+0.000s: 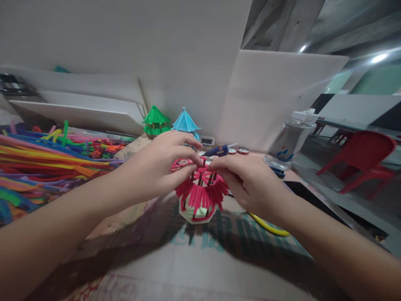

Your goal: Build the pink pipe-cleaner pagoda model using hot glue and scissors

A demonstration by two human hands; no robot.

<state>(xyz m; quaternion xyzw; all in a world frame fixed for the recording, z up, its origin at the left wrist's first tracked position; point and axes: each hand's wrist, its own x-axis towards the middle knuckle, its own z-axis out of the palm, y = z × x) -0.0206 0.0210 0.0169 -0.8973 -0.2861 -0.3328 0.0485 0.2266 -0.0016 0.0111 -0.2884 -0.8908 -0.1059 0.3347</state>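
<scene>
Pink pipe-cleaner fringe rings the small craft pavilion (200, 200) that stands on the table (200, 267) just in front of me, between my two hands. It has a pale paper base and thin dark upright posts under the pink roof frame. I judge it very light and easily crushed: the fuzzy wire bends at a touch, and the posts look thin. The safest hold would be low on the paper base, or a gentle pinch on one roof spoke.

My left hand (159, 167) curls over the top from the left, fingers bent and closed lightly, the fingertips pinching a pink piece at the roof's peak. My right hand (247, 179) comes in from the right, thumb and forefinger pinched together on the same peak. The two hands almost meet there.

To the far left lies a heap of pipe cleaners (40, 163) in many colours. Behind my hands stand a green pavilion (156, 120) and a blue pavilion (185, 122). A clear water bottle (290, 140) stands to the right, and a yellow pipe cleaner (269, 228) lies under my right wrist.
</scene>
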